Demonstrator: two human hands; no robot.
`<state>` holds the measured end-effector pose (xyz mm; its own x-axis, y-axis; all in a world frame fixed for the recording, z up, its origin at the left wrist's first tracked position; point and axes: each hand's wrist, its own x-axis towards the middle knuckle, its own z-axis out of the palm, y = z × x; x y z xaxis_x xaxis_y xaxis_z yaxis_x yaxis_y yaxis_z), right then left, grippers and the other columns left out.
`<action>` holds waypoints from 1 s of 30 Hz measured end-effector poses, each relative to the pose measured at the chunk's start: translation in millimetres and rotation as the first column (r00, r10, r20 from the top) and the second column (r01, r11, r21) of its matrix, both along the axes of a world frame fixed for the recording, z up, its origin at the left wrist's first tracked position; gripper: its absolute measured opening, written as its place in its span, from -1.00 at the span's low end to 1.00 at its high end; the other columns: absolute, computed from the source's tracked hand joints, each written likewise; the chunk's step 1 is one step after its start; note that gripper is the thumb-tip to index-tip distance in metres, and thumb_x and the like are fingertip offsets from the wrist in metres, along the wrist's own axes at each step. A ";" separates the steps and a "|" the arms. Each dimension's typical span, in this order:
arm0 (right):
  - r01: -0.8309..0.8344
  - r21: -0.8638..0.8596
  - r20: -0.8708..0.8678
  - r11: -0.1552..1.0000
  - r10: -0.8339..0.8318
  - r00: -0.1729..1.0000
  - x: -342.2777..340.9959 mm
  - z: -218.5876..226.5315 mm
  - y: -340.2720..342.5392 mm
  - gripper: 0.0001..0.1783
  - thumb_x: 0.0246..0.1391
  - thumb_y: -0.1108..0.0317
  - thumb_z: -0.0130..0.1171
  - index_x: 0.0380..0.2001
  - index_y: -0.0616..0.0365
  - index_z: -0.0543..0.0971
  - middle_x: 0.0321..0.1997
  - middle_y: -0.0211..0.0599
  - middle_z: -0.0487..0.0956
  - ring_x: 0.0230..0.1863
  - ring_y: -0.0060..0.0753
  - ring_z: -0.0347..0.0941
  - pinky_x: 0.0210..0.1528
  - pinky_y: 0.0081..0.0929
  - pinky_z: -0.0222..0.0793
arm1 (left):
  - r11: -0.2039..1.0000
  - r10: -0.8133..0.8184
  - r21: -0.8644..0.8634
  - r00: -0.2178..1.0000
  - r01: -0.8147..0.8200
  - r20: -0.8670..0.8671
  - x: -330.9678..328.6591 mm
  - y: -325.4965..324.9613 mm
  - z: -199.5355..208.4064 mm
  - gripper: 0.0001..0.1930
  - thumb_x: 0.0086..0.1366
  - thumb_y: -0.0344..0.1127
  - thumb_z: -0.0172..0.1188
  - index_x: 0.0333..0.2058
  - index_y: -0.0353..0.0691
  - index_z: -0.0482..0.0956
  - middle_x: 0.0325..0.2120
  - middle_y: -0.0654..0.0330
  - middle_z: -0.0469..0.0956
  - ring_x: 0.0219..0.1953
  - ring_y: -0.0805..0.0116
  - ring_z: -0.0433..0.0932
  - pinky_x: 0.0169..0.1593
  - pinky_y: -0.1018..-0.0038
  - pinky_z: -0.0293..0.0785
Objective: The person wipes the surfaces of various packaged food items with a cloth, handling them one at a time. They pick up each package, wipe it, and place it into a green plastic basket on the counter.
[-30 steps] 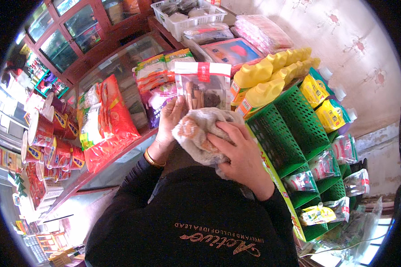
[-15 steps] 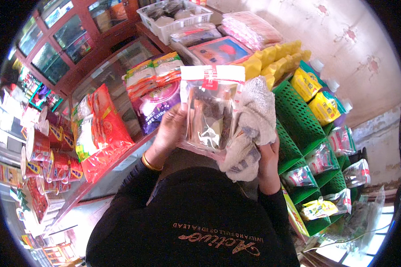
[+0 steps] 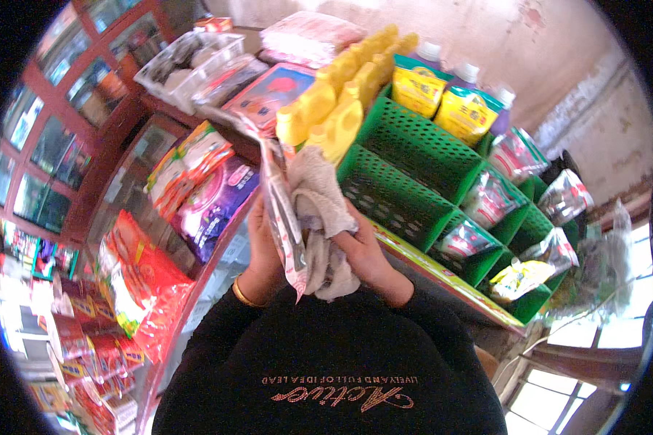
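In the middle of the frame, the bag (image 3: 281,210) could slip and fall, I think, if the cloth (image 3: 321,206) rubs it too hard, because it is turned with its thin edge up and only the left hand (image 3: 263,250) seems to hold it. The bag lies just right of that hand, which grips its side, though I can't see the fingertips, and the right hand (image 3: 374,262) is closed on the cloth, which is bunched up by the bag's other side.

Rough matt cloth (image 3: 321,192), glossy plastic packet (image 3: 281,210), smooth plastic jugs (image 3: 342,129), perforated plastic rack (image 3: 424,138).
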<state>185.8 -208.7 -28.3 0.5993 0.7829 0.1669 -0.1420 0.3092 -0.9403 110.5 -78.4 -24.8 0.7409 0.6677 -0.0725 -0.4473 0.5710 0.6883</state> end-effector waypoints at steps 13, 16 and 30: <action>-0.034 0.186 -0.286 0.982 0.088 0.954 2.2 8.0 -82.9 -0.45 0.00 0.35 0.14 0.10 0.26 0.36 0.00 -0.32 0.49 0.02 -0.48 0.38 0.10 -0.52 0.24 | 0.859 0.002 0.505 0.987 -0.083 0.158 104.0 17.5 12.9 -0.76 0.42 -0.26 -0.13 -0.08 -0.25 0.39 -0.35 0.25 0.50 -0.40 0.49 0.50 -0.32 0.55 0.49; 0.193 0.163 -0.389 0.968 -0.117 0.914 10.9 40.3 -129.9 -0.40 -0.05 0.33 0.18 0.10 0.26 0.34 -0.02 -0.30 0.50 -0.01 -0.46 0.42 0.09 -0.46 0.31 | 0.774 -0.093 0.632 0.986 -0.013 0.135 129.5 -2.3 14.7 -0.76 0.44 -0.27 -0.17 -0.17 -0.28 0.43 -0.41 0.29 0.46 -0.41 0.58 0.42 -0.35 0.62 0.42; 0.360 -0.044 -0.454 0.932 -0.340 0.823 10.6 -55.1 -179.6 -0.48 0.09 0.39 -0.01 0.14 0.30 0.29 0.06 -0.23 0.45 0.04 -0.41 0.38 0.13 -0.42 0.27 | 0.423 -0.438 0.890 0.899 0.171 0.035 252.3 -204.9 65.5 -0.80 0.41 -0.27 -0.10 -0.30 -0.26 0.44 -0.57 0.37 0.37 -0.52 0.66 0.33 -0.48 0.62 0.29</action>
